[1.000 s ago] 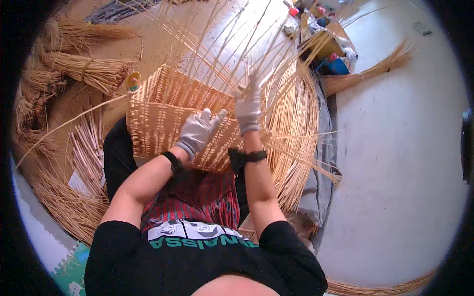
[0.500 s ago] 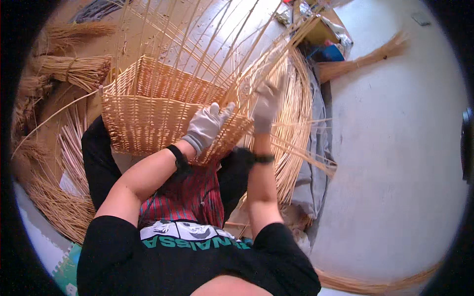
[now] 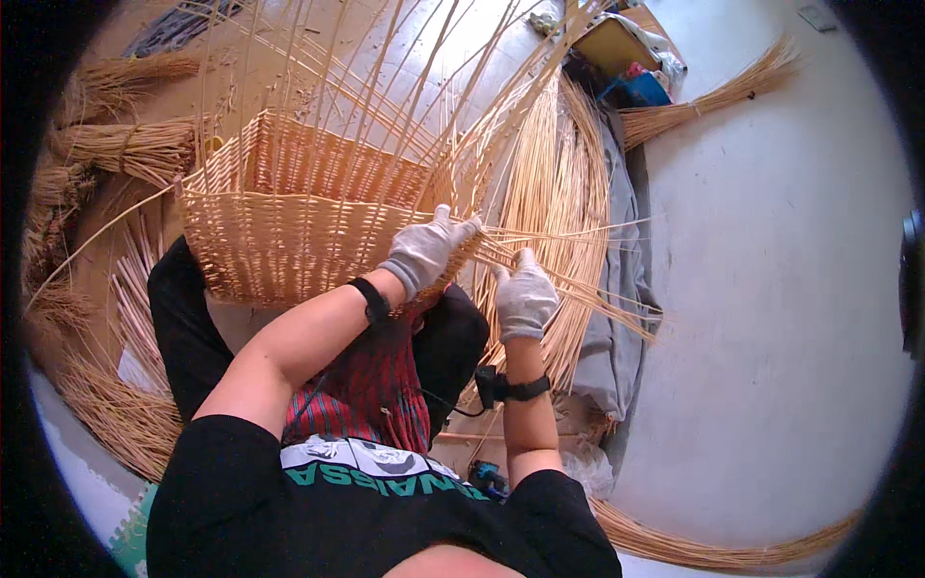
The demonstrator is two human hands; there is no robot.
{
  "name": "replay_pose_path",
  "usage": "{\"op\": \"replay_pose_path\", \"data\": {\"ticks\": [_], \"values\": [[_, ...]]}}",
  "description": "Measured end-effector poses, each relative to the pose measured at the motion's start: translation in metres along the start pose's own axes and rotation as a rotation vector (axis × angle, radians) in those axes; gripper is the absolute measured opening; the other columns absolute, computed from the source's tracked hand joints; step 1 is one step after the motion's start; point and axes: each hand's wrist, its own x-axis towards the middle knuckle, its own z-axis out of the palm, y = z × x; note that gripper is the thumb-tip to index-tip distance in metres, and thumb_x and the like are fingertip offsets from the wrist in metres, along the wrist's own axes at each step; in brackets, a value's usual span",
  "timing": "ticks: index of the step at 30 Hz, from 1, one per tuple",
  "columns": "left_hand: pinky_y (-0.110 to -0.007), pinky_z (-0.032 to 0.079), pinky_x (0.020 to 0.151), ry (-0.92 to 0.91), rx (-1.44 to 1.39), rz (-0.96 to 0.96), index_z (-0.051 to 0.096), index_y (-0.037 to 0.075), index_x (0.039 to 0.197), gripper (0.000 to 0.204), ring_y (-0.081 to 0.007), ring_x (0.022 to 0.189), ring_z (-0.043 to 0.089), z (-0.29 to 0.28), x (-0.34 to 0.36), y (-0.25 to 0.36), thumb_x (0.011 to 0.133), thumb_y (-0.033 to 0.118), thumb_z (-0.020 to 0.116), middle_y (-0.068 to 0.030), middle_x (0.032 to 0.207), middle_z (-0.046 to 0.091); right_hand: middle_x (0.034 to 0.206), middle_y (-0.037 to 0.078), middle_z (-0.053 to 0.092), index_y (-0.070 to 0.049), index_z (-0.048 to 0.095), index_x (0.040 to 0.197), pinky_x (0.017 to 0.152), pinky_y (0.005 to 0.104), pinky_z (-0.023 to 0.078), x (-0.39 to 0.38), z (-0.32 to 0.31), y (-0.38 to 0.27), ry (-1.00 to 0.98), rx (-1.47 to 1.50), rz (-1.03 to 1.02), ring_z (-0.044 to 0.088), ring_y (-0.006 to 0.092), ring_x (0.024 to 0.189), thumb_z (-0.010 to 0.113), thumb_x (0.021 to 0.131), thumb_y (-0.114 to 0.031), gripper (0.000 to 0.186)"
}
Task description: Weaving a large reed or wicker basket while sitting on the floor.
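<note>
Rectangular wicker basket, half-woven, resting on the lap of a seated person, with its upright stakes rising unwoven above the finished wall. The gloved left hand lies over the basket's near right corner, fingers curled down onto the rim and closed on it. Just to the right of that grip, the gloved right hand is closed around a bundle of loose willow rods that fans away from the corner toward the right; the fingers wrap the rods where they leave the weave.

Change over the last second: the right hand, then raised high among the upright stakes beyond the corner, has come down to the level of the rim and now sits beside the left hand, and the basket has shifted leftward across the lap. Judged from this, the rods appear to have been bent down from upright and are being laid sideways along the rim.

Beyond the grip, a broad sheaf of straight rods lies on grey cloth. Left of the basket lie tied bundles of darker material; further right, bare pale floor.
</note>
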Motion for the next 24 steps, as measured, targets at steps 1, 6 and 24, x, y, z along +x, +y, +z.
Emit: {"op": "replay_pose_path", "data": {"ticks": [1,6,24], "values": [[-0.05,0.059,0.075,-0.107,0.054,0.026,0.044,0.041,0.149,0.049,-0.0419,0.089,0.071,-0.008,-0.003,0.002,0.103,0.024,0.046,-0.0196,0.132,0.052,0.097,0.016,0.072,-0.012,0.065,0.117,0.08,0.0468,0.053,-0.001,-0.008,-0.006,-0.005,-0.002,0.009,0.07,0.0351,0.091,0.079,0.082,-0.04,0.047],[-0.047,0.058,0.06,0.004,0.159,0.064,0.044,0.042,0.148,0.051,-0.0389,0.076,0.071,-0.001,0.004,-0.007,0.102,0.019,0.043,-0.0236,0.126,0.052,0.119,0.015,0.066,-0.012,0.062,0.128,0.1,0.0446,0.044,0.029,0.004,-0.02,0.27,-0.134,-0.375,0.059,0.0339,0.118,0.086,0.068,-0.044,0.072],[-0.032,0.056,0.087,0.194,-0.699,-0.159,0.066,0.007,0.124,0.033,-0.0185,0.096,0.069,-0.104,-0.179,-0.216,0.091,0.002,0.064,-0.0086,0.111,0.072,0.121,0.014,0.066,-0.005,0.06,0.132,0.101,0.0419,0.049,-0.009,0.039,-0.09,0.586,0.736,-0.412,0.064,0.0301,0.111,0.079,0.081,-0.014,0.055]]}}
